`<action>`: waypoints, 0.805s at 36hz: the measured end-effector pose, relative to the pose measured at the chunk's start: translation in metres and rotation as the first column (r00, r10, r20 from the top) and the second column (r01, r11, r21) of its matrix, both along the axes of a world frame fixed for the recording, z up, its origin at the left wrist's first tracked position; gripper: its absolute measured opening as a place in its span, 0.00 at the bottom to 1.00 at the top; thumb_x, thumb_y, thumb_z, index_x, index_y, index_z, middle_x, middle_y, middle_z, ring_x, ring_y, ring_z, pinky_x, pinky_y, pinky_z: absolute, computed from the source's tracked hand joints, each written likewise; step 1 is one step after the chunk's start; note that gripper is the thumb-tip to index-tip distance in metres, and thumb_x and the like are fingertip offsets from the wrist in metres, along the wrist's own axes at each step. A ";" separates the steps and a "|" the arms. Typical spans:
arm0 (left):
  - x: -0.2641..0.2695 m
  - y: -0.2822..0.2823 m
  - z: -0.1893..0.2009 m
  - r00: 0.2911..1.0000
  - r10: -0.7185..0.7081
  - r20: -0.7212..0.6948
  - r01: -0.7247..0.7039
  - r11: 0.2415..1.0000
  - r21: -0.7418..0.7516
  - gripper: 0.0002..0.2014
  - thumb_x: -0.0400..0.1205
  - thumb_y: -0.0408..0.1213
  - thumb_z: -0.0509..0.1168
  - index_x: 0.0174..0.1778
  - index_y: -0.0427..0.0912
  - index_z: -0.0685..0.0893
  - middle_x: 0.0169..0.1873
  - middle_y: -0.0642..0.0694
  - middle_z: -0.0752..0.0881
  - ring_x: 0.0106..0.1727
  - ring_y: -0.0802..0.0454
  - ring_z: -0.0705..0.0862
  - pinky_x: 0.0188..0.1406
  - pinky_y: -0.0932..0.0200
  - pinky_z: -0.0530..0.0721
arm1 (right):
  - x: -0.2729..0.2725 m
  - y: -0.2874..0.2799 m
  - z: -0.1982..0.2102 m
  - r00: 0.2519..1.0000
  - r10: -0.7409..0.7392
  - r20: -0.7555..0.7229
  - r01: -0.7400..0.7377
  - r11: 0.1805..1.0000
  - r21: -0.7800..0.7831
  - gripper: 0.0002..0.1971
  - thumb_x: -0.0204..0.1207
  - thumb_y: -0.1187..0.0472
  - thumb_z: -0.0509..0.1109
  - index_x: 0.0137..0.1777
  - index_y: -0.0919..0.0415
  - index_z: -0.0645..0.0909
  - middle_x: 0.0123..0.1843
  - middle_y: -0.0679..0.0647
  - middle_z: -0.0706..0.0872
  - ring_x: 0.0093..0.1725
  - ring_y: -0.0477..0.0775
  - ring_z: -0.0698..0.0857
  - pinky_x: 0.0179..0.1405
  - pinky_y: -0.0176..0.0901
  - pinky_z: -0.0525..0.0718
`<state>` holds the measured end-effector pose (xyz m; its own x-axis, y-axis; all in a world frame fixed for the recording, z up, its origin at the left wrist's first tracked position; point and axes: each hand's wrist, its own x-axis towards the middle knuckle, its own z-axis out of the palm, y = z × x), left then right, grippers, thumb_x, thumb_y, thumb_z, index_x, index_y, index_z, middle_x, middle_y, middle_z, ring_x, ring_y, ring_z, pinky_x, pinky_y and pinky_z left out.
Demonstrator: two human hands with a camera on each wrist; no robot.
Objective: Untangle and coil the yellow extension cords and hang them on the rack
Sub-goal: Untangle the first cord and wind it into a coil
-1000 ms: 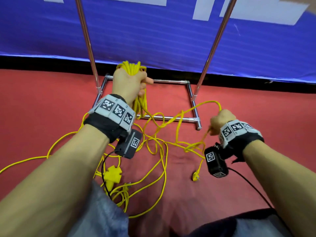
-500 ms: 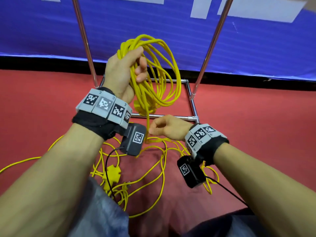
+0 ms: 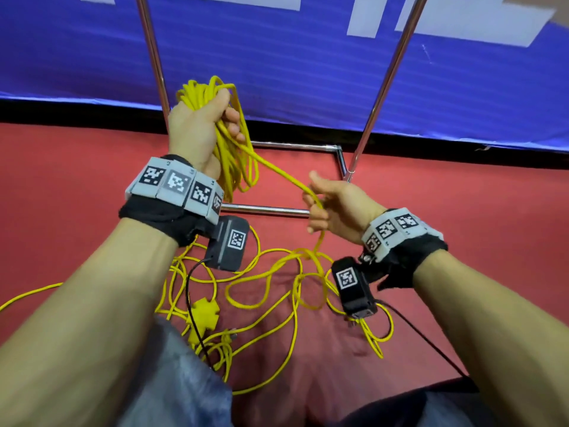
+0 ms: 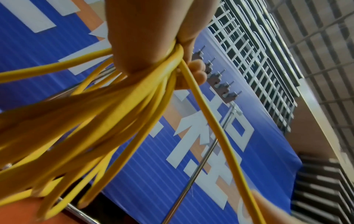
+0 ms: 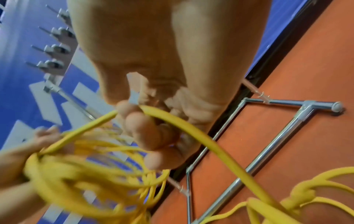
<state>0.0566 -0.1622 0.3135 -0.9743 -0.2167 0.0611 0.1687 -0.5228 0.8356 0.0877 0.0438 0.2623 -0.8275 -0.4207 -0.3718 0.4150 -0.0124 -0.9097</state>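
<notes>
My left hand (image 3: 203,127) grips a bundle of yellow cord loops (image 3: 237,161), held up in front of the rack; the same coil (image 4: 114,121) fills the left wrist view. One taut strand (image 3: 277,172) runs from that bundle down to my right hand (image 3: 326,204), whose fingers curl round it. In the right wrist view the cord (image 5: 191,133) passes under the curled fingers (image 5: 145,133). Below, the loose cord (image 3: 277,291) lies tangled on the red floor, with a knot (image 5: 300,195) and a yellow multi-socket end (image 3: 204,315).
The chrome rack's base frame (image 3: 340,155) lies on the red carpet, its two uprights (image 3: 388,75) rising before a blue banner (image 3: 277,57). A row of hooks (image 5: 55,50) shows at the top of the rack. My knees are at the bottom edge.
My left hand turned, so the wide loops now hang narrow. My right hand moved right and up, drawing a strand taut from the bundle.
</notes>
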 end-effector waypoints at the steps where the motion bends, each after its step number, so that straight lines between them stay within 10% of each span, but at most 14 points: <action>1: -0.001 -0.004 0.000 1.000 -0.011 0.005 0.010 1.000 0.028 0.14 0.86 0.30 0.62 0.33 0.40 0.75 0.20 0.48 0.76 0.17 0.55 0.71 0.18 0.64 0.72 | -0.003 0.007 -0.001 0.999 -0.006 -0.041 0.008 0.999 0.051 0.23 0.78 0.42 0.61 0.28 0.57 0.74 0.24 0.54 0.62 0.23 0.53 0.62 0.33 0.46 0.75; 7: -0.003 -0.017 -0.002 0.999 -0.030 0.026 0.028 0.996 0.081 0.13 0.86 0.31 0.62 0.34 0.42 0.73 0.19 0.51 0.71 0.16 0.58 0.65 0.15 0.65 0.66 | -0.002 0.035 -0.019 0.970 0.085 -0.229 0.036 0.879 0.476 0.24 0.80 0.47 0.67 0.26 0.58 0.72 0.22 0.57 0.68 0.22 0.53 0.69 0.32 0.46 0.71; 14: -0.003 0.004 -0.009 0.999 -0.026 0.022 0.031 0.974 -0.224 0.15 0.83 0.28 0.62 0.30 0.41 0.74 0.16 0.49 0.72 0.14 0.55 0.63 0.14 0.65 0.63 | -0.014 0.032 -0.005 0.836 -0.043 -0.547 0.476 0.553 0.684 0.29 0.76 0.39 0.68 0.23 0.59 0.67 0.21 0.55 0.70 0.24 0.54 0.70 0.30 0.46 0.70; 19: -0.004 0.011 -0.020 0.994 -0.078 0.074 0.101 0.914 -0.394 0.14 0.80 0.29 0.66 0.28 0.41 0.75 0.15 0.46 0.71 0.14 0.51 0.63 0.15 0.62 0.63 | -0.021 0.014 0.020 0.853 -0.418 -0.312 0.496 0.835 0.238 0.15 0.80 0.62 0.56 0.30 0.59 0.74 0.18 0.49 0.69 0.19 0.48 0.61 0.19 0.34 0.58; 22: -0.004 0.015 -0.026 0.987 -0.127 0.096 0.156 0.886 -0.437 0.12 0.80 0.29 0.67 0.31 0.41 0.78 0.15 0.47 0.73 0.15 0.52 0.66 0.16 0.61 0.63 | -0.016 0.008 0.031 0.922 -0.352 -0.161 0.362 0.932 0.035 0.14 0.81 0.67 0.51 0.37 0.63 0.75 0.21 0.50 0.69 0.21 0.46 0.60 0.19 0.34 0.56; 29: -0.002 0.039 -0.039 0.965 -0.231 0.126 0.263 0.852 -0.453 0.06 0.82 0.32 0.68 0.39 0.38 0.84 0.25 0.45 0.87 0.17 0.53 0.69 0.15 0.63 0.70 | -0.001 -0.007 0.032 0.911 -0.146 -0.385 0.182 0.982 0.058 0.08 0.86 0.62 0.60 0.47 0.60 0.79 0.29 0.55 0.79 0.27 0.54 0.79 0.36 0.51 0.86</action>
<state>0.0549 -0.1233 0.2740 -0.9972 0.0693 0.0293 0.0229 -0.0914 0.9956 0.0869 0.0366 0.2944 -0.9680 -0.2461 -0.0486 0.0402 0.0392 -0.9984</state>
